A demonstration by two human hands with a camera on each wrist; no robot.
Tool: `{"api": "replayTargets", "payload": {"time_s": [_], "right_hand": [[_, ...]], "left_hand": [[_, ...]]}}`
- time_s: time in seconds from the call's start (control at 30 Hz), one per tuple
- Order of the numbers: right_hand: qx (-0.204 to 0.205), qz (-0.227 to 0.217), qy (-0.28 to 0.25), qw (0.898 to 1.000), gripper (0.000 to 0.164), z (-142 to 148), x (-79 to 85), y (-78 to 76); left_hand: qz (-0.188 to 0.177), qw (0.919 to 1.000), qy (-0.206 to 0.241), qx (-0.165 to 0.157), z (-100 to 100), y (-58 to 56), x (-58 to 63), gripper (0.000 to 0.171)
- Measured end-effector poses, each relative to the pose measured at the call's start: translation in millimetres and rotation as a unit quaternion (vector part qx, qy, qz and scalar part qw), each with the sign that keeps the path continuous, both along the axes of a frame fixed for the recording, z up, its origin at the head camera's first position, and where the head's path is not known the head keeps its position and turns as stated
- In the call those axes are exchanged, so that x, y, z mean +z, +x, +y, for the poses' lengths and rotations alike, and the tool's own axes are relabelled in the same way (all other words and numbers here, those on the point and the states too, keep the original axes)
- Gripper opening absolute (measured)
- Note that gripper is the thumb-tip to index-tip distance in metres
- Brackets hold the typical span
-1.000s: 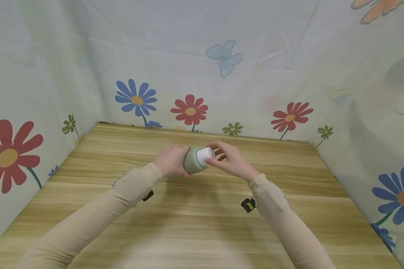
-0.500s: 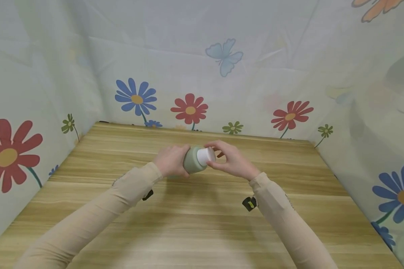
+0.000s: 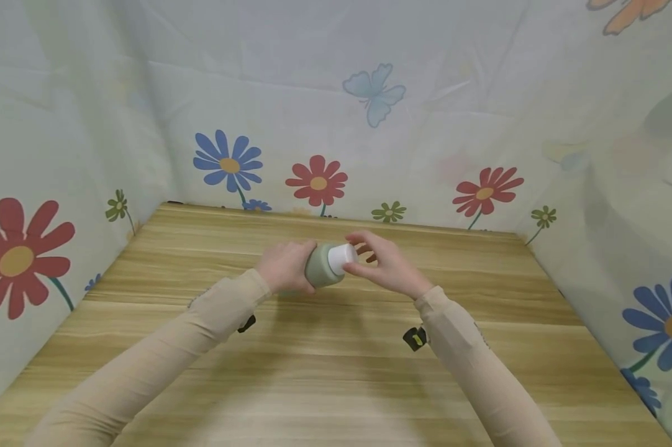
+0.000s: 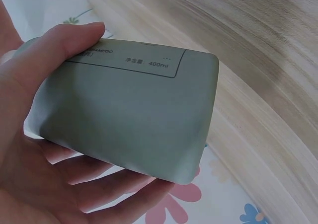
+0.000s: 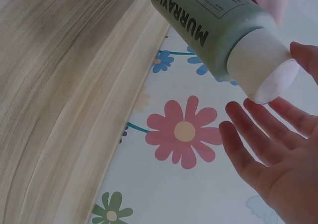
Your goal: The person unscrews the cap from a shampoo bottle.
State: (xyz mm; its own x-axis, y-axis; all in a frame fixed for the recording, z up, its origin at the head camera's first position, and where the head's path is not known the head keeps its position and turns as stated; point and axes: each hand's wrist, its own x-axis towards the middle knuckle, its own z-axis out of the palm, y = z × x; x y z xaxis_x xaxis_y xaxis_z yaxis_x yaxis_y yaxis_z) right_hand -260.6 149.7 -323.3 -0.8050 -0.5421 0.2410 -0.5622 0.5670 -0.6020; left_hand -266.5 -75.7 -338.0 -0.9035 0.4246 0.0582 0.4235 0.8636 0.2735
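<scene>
A sage-green shampoo bottle (image 3: 320, 268) with a white cap (image 3: 341, 257) is held tilted above the table, cap end pointing right. My left hand (image 3: 284, 266) grips the bottle's body, thumb on one face and fingers beneath it in the left wrist view. Lettering and "400ml" show on the bottle (image 4: 129, 105) there. At the cap, my right hand (image 3: 389, 264) has its thumb against the rim. The fingers of that right hand (image 5: 278, 154) are spread and nearly straight, their tips right at the lower edge of the cap (image 5: 263, 65) in the right wrist view.
A wood-grain table (image 3: 325, 385) lies under both arms. White fabric (image 3: 269, 81) printed with flowers and butterflies stands behind it and along both sides. A small black device (image 3: 414, 338) sits at the right wrist.
My right fingers reached over the cap half a second ago and now sit drawn back toward its end. The left hand and bottle have stayed in place.
</scene>
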Motion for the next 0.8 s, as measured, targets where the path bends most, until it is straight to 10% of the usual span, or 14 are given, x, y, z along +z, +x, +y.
{"api": "replayTargets", "payload": {"time_s": [0.8], "right_hand": [[0.038,0.043,0.017,0.998,0.054,-1.1,0.3,1.2]], "left_hand": [[0.000,1.0000,0.000,-0.004,-0.1,-2.8,1.2,0.073]]}}
